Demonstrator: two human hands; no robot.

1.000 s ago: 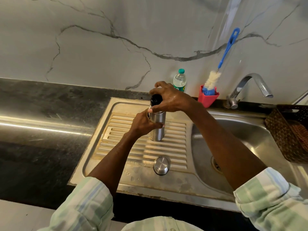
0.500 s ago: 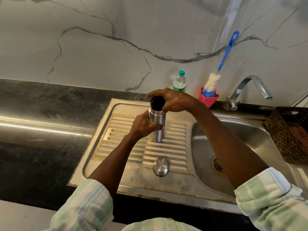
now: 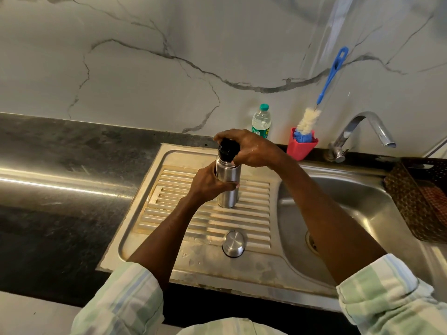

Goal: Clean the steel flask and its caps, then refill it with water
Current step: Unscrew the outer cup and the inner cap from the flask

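Note:
The steel flask (image 3: 227, 187) stands upright on the ribbed drainboard (image 3: 254, 213) of the sink. My left hand (image 3: 208, 183) grips its body from the left. A black inner cap (image 3: 227, 147) sits on the flask's neck, and my right hand (image 3: 251, 147) grips it from above and the right, fingers curled over its top. The steel outer cap (image 3: 233, 243) lies dome-up on the drainboard, nearer to me and apart from both hands.
A small water bottle (image 3: 261, 122) with a green cap stands by the wall. A red holder (image 3: 301, 146) carries a blue-handled bottle brush (image 3: 321, 97). The tap (image 3: 362, 131) hangs over the sink basin (image 3: 350, 209). A dark basket (image 3: 420, 199) sits at right.
My right hand has turned on the black cap, its fingers shifting round the top. The flask and my left hand stay in place on the drainboard.

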